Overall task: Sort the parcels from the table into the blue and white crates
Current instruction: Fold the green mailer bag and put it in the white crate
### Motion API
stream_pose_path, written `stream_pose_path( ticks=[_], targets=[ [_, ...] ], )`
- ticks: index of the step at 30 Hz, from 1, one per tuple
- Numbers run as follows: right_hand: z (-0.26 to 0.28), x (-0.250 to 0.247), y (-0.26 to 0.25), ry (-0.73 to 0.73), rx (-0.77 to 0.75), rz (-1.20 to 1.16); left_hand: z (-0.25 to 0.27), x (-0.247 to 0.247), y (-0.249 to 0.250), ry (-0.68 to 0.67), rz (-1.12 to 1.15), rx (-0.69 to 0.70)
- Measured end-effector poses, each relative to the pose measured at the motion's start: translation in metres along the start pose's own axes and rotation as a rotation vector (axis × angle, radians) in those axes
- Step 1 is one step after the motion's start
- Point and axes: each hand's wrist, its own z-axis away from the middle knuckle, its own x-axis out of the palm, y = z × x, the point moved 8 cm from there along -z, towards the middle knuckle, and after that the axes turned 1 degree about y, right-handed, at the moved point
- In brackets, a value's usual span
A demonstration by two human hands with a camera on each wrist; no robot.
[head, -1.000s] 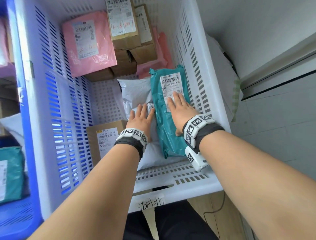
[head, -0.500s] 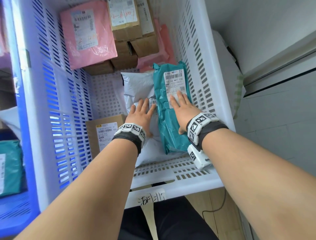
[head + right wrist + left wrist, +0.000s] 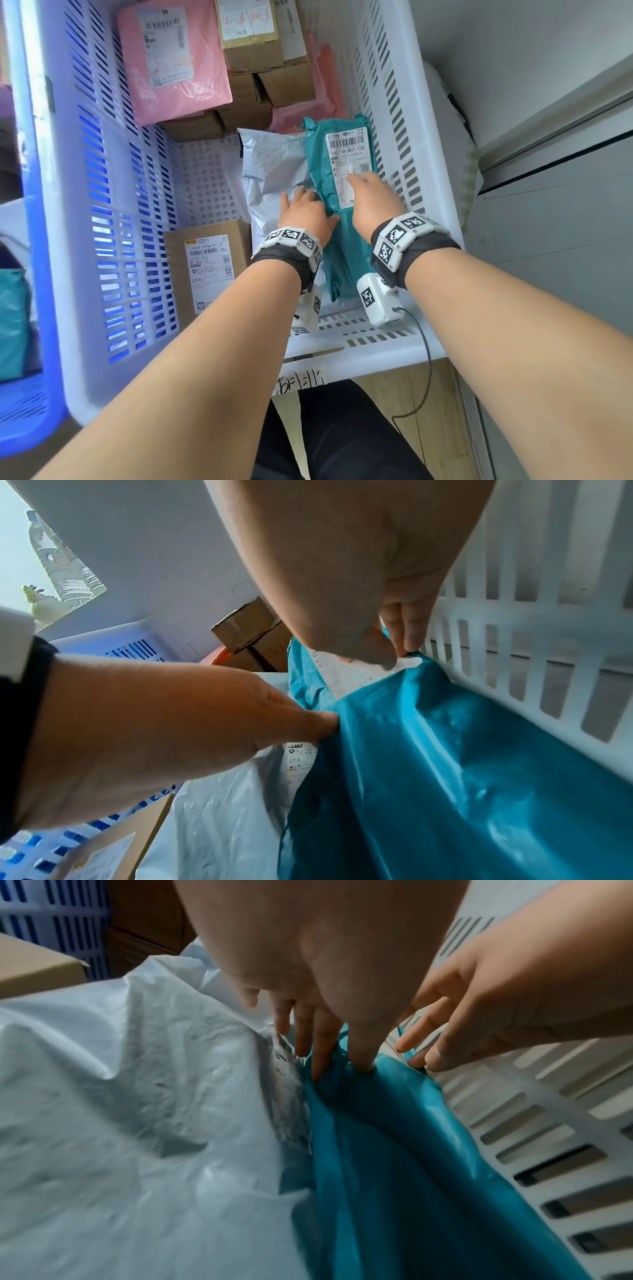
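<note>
One teal parcel (image 3: 342,219) lies against the white crate (image 3: 394,85)'s 3 o'clock wall; left hand (image 3: 305,214) pinches its edge, right hand (image 3: 375,202) fingers straight atop.
</note>
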Motion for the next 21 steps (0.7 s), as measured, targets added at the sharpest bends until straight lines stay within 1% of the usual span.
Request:
stream_pose_path(
  ticks=[4,8,12,14,17,21],
  targets=[
    [0.006,0.007,0.005,-0.016,0.002,0.007,0.008,0.005,0.006,-0.015,-0.056,0.065],
    [0.009,0.009,0.007,-0.053,0.017,0.004,0.016,0.008,0.008,-0.08,-0.148,0.114],
    [0.01,0.007,0.007,-0.096,0.032,-0.015,0.021,0.003,0.005,-0.152,-0.192,0.142],
    [0.012,0.003,0.006,-0.104,0.044,-0.024,0.024,-0.003,0.001,-0.164,-0.195,0.128],
    [0.016,-0.006,0.004,-0.105,0.061,-0.03,0.03,-0.019,-0.005,-0.144,-0.166,0.059],
    [0.023,-0.028,-0.008,-0.085,0.06,-0.022,0.044,-0.055,-0.015,-0.064,-0.122,0.002]
  ],
)
